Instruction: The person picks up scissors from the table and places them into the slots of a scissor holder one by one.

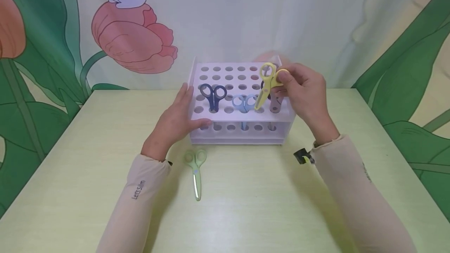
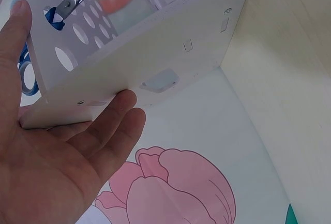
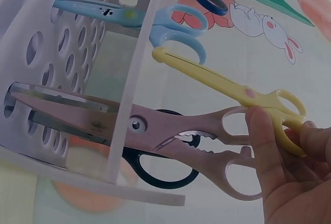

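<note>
My right hand (image 1: 307,93) pinches the yellow scissors (image 1: 266,89) by a handle loop, blades pointing down over the rack's right front. In the right wrist view, their tip is near the light blue scissors' handles. My left hand (image 1: 174,120) rests against the left end of the white rack (image 1: 242,116), thumb along its front edge and fingers extended along the end panel (image 2: 170,61). Standing in the rack's holes are navy scissors (image 1: 213,97), light blue scissors (image 3: 119,14) and large mauve shears (image 3: 170,131). Black-handled scissors (image 3: 155,175) stand behind the shears.
Green scissors (image 1: 196,173) lie on the pale table (image 1: 246,206) in front of the rack, near the left wrist. Behind the rack hangs a curtain (image 1: 225,22) printed with flowers, leaves and a rabbit. The rack has two perforated tiers.
</note>
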`<state>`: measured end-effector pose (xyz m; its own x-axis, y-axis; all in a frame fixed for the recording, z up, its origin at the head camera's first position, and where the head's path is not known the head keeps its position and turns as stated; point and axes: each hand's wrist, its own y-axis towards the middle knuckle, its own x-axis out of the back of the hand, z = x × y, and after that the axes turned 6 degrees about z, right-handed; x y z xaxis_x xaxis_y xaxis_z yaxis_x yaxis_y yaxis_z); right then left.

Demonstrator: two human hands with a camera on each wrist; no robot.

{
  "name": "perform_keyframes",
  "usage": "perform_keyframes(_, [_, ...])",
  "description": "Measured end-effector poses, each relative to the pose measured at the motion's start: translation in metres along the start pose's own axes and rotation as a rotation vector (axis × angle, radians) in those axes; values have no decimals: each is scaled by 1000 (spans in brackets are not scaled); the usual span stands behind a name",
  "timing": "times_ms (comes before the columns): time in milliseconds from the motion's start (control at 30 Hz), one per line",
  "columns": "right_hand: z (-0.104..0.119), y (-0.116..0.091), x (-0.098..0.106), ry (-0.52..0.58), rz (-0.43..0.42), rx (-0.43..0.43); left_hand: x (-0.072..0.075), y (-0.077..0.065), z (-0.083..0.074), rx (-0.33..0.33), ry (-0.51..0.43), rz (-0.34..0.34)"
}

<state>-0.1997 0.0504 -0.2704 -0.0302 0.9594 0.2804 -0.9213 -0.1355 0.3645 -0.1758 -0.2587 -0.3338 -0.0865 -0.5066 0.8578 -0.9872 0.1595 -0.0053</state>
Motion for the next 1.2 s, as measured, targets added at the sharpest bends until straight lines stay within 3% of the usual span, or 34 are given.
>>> perform_keyframes(133, [3,-1,3,-6,0,37,1,0,-1,-3,-5,0])
perform_keyframes(333, [12,3,9,81,-9,153,2,-1,-2,-6,-1,-2])
perform_keyframes(600, [30,16,-1,144,-28,204,1,-2,1,-3,-6,-4])
perform_keyframes(667, [34,20,-8,111,-5,184,1,-2,2,-1,-7,-6])
perform_keyframes(1000, [40,37,-38,-354,186,-17,-1,0,2,-4,-6,-1])
perform_keyframes(1200, [45,49,-47,-484,310,-102,1,-1,0,-1,-6,6])
